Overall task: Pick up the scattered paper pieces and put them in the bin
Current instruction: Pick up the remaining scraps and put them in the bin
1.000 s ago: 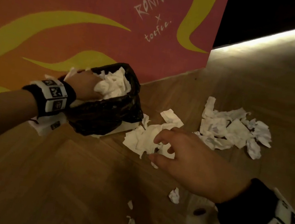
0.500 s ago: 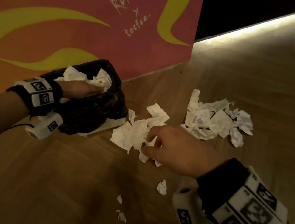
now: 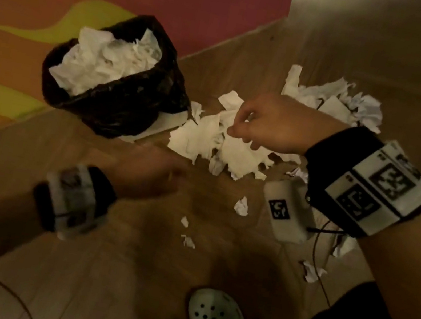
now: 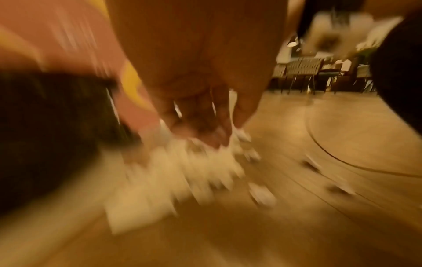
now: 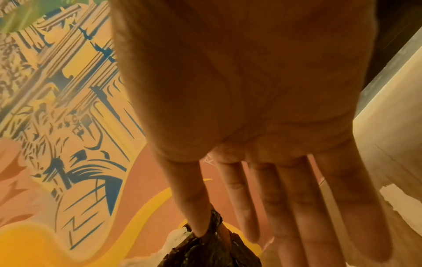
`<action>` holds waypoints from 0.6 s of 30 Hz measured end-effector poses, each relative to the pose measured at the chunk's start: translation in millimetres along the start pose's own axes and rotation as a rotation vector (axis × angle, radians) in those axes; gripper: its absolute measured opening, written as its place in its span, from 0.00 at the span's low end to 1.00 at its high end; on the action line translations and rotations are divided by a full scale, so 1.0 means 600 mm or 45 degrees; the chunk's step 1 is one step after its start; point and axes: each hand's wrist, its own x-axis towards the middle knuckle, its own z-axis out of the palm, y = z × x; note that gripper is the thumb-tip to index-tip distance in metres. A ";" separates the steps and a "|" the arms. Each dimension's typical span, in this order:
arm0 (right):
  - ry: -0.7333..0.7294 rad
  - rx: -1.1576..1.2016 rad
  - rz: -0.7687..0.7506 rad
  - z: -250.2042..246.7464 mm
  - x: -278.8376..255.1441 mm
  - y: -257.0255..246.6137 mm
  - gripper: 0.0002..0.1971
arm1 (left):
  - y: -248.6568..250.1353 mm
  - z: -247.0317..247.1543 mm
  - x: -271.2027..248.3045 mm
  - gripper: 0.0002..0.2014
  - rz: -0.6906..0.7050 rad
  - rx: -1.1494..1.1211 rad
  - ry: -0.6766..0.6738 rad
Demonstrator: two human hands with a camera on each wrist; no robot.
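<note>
Just over paper pieces (image 3: 206,142), right hand (image 3: 272,122) has a spread, straight-fingered grip.

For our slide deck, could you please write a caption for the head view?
Right hand at the paper pile beside a paper-filled bin; left hand blurred nearby.

White crumpled paper pieces (image 3: 206,142), black plastic bin bag (image 3: 128,105); pink-orange wall with yellow wavy streaks (image 3: 189,1), brown wooden floor (image 3: 127,271); black-and-white patterned wrist tag (image 3: 378,189)
</note>
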 end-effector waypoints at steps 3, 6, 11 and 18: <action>-0.059 0.056 -0.005 -0.015 -0.008 0.004 0.14 | -0.005 0.172 0.013 0.11 -0.168 -0.132 -0.670; -0.038 0.183 0.038 -0.047 -0.027 0.052 0.12 | -0.099 0.357 0.039 0.07 -0.287 -0.095 -0.951; 0.289 -0.020 0.319 -0.030 -0.086 0.262 0.07 | -0.049 0.346 0.114 0.09 -0.241 -0.442 -1.077; -0.717 -0.348 0.755 0.244 -0.231 0.461 0.09 | 0.042 0.242 0.193 0.06 -0.117 -0.655 -0.258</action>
